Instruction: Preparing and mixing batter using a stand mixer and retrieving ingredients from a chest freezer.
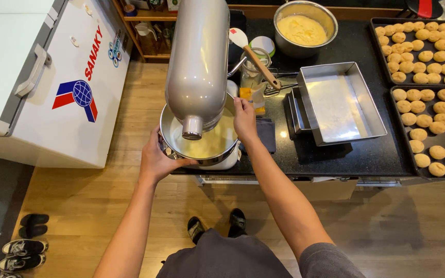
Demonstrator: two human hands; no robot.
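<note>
A grey stand mixer [198, 62] stands at the left end of the black counter [366, 154], its head tilted over a steel mixing bowl [173, 139] with pale batter inside. My left hand [156, 160] grips the bowl's near left rim. My right hand [244, 119] holds the bowl's right rim. Both arms reach forward from below.
An empty rectangular steel pan [338, 103] sits on a scale mid-counter. A steel bowl of yellow batter [304, 28] is behind it, a jar with a spatula [256, 62] beside. Two dark trays of round cookies [431, 87] fill the right. A white chest freezer [42, 77] stands left; shoes [24, 247] lie on the floor.
</note>
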